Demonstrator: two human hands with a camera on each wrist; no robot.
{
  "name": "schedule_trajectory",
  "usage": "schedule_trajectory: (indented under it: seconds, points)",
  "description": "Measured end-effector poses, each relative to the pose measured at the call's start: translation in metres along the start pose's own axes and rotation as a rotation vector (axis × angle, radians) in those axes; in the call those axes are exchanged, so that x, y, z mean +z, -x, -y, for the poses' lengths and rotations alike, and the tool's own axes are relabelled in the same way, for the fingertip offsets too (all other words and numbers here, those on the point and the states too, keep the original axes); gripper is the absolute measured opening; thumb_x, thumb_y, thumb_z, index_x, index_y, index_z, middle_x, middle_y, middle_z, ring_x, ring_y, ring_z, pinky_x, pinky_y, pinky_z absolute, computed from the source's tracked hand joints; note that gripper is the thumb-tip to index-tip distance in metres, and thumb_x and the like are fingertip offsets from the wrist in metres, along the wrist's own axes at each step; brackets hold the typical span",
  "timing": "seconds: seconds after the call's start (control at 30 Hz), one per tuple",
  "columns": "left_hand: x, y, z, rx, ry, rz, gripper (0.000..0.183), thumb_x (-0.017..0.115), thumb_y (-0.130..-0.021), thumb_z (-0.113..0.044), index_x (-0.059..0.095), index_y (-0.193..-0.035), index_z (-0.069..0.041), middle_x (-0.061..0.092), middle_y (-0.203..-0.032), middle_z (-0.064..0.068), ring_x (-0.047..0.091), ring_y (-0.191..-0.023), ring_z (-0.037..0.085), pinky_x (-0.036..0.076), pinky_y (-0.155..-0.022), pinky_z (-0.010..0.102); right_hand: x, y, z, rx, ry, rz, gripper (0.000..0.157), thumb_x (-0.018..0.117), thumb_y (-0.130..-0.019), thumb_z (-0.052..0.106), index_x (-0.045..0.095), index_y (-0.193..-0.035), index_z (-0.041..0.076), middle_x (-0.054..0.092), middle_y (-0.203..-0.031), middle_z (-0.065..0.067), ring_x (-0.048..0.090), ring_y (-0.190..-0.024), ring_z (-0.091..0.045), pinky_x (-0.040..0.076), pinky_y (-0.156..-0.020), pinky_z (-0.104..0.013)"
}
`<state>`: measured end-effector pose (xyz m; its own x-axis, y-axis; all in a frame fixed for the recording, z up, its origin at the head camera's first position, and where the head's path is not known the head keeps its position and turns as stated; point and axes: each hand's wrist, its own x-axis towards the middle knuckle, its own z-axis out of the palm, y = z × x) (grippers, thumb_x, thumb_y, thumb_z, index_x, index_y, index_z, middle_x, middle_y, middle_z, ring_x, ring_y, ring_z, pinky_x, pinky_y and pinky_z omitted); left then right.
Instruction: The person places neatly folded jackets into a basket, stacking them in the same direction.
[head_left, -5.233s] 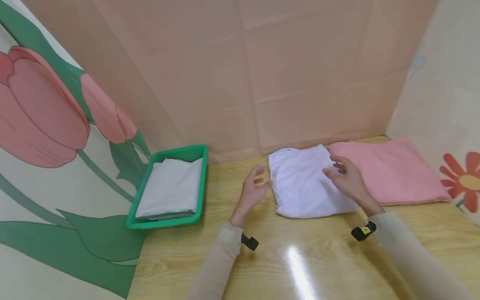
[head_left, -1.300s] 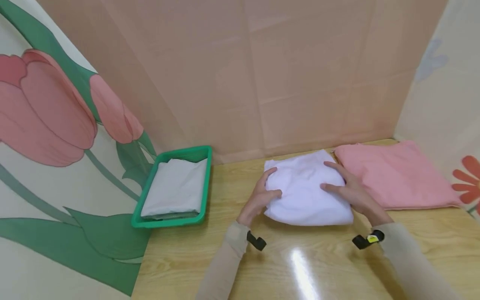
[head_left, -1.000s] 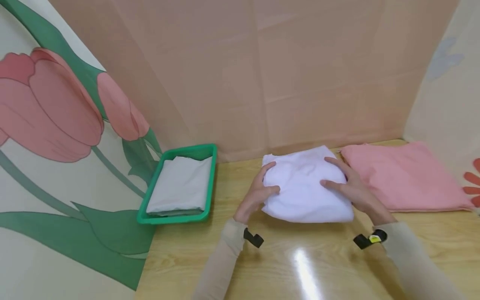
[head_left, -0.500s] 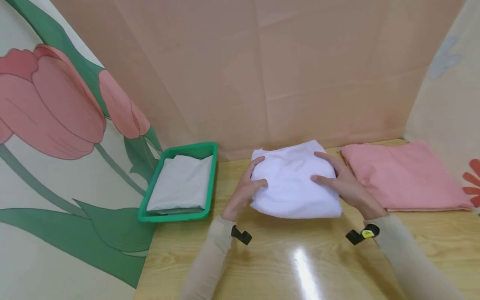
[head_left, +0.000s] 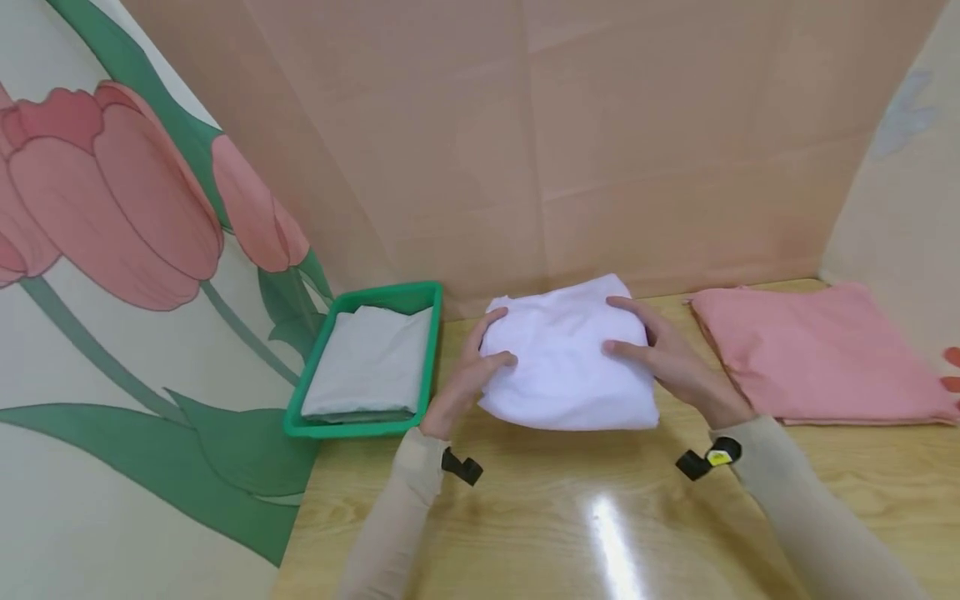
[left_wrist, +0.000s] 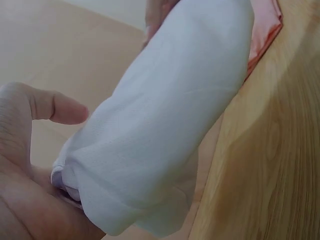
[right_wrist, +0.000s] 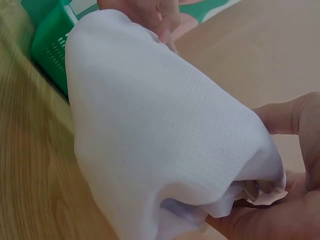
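Three cloths are being shown, one white, one grey and one pink, along with two hands and one basket. The one white cloth (head_left: 570,358) is being held just above the table (head_left: 540,517), between the basket and the pink cloth. Its left end is being gripped by the left hand (head_left: 470,368), and its right end is being gripped by the right hand (head_left: 672,352), with both thumbs being laid over the top. Its long axis is being kept roughly level from hand to hand, running left to right, while one far corner, near the right hand, is being pointed toward the backdrop (head_left: 525,150). Loose folds are being bunched at both gripped ends, as is being shown by the wrist views. The one grey cloth (head_left: 367,358) is being contained by the one green basket (head_left: 352,430), on the left. The one pink cloth (head_left: 817,358) is being supported flat by the table, on the right. Two beige sleeves (head_left: 397,508) and two black straps (head_left: 461,465) are being worn, one of each per arm.
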<state>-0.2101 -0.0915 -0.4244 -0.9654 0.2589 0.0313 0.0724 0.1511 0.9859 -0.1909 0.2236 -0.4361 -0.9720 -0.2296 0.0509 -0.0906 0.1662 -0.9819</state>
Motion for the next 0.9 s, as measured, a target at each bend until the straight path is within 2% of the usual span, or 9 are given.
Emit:
schedule_trajectory:
  seconds: [0.13, 0.27, 0.47, 0.63, 0.9]
  points:
    - [-0.008, 0.001, 0.001, 0.03, -0.015, -0.026, 0.08, 0.071, -0.084, -0.001, 0.05, -0.159, -0.021, 0.035, -0.171, 0.007, 0.036, -0.149, 0.037, 0.03, -0.123, 0.062, 0.005, -0.005, 0.005, -0.011, 0.024, 0.014, 0.08, 0.076, -0.101, 0.027, 0.034, -0.168, 0.024, 0.033, -0.168, -0.016, 0.041, -0.142, -0.03, 0.046, -0.095, -0.014]
    - [-0.016, 0.003, 0.001, 0.047, -0.051, -0.056, 0.078, 0.072, -0.085, -0.001, 0.051, -0.158, -0.022, 0.038, -0.169, 0.006, 0.038, -0.149, 0.036, 0.03, -0.123, 0.061, 0.011, -0.01, 0.009, -0.012, 0.031, 0.027, 0.078, 0.076, -0.101, 0.027, 0.035, -0.167, 0.025, 0.03, -0.17, -0.015, 0.039, -0.145, -0.031, 0.044, -0.096, -0.014]
    - [-0.028, 0.003, -0.001, 0.063, -0.083, -0.106, 0.078, 0.074, -0.084, -0.001, 0.054, -0.156, -0.023, 0.04, -0.169, 0.006, 0.039, -0.151, 0.033, 0.03, -0.125, 0.058, 0.023, -0.019, 0.014, -0.016, -0.008, 0.034, 0.077, 0.076, -0.101, 0.023, 0.036, -0.166, 0.022, 0.034, -0.166, -0.016, 0.042, -0.141, -0.031, 0.047, -0.095, -0.015]
    - [-0.042, 0.003, -0.004, 0.083, -0.079, -0.107, 0.078, 0.073, -0.085, 0.001, 0.053, -0.157, -0.021, 0.037, -0.171, 0.006, 0.033, -0.154, 0.032, 0.027, -0.127, 0.057, 0.032, -0.028, 0.019, -0.023, -0.026, 0.055, 0.077, 0.075, -0.101, 0.023, 0.035, -0.167, 0.023, 0.035, -0.166, -0.014, 0.045, -0.139, -0.03, 0.048, -0.097, -0.017]
    - [-0.064, 0.005, -0.01, 0.068, -0.123, -0.165, 0.075, 0.073, -0.088, -0.003, 0.052, -0.157, -0.023, 0.038, -0.17, 0.003, 0.034, -0.154, 0.031, 0.027, -0.127, 0.059, 0.05, -0.041, 0.033, -0.041, 0.009, 0.089, 0.077, 0.076, -0.101, 0.024, 0.035, -0.166, 0.025, 0.034, -0.165, -0.015, 0.045, -0.138, -0.032, 0.043, -0.109, -0.037]
